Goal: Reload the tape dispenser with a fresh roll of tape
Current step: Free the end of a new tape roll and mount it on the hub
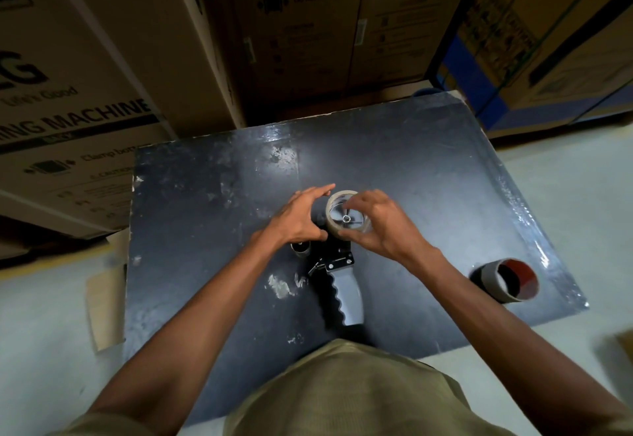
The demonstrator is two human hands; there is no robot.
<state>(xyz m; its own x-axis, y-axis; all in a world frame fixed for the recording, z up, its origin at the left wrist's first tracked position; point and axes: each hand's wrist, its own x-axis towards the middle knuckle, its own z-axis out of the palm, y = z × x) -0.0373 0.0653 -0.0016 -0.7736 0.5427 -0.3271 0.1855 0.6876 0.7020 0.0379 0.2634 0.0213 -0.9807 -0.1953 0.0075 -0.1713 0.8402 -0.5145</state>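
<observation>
The big cardboard box (78, 86) on the left reads "Life's Good", "WASHING MACHINE" and "Clamp bottom". The box behind the table (294, 24) reads "WASHING MACHINE" and "Do not clamp". Smaller print on both is too blurred to read.

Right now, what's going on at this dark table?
A person is reloading a tape dispenser that lies on the dark table. A roll of tape sits on its hub. The right hand curls its fingers round the roll, and the left hand rests by the dispenser's head with its fingers stretched toward the roll. An empty cardboard core lies off to the right.
</observation>
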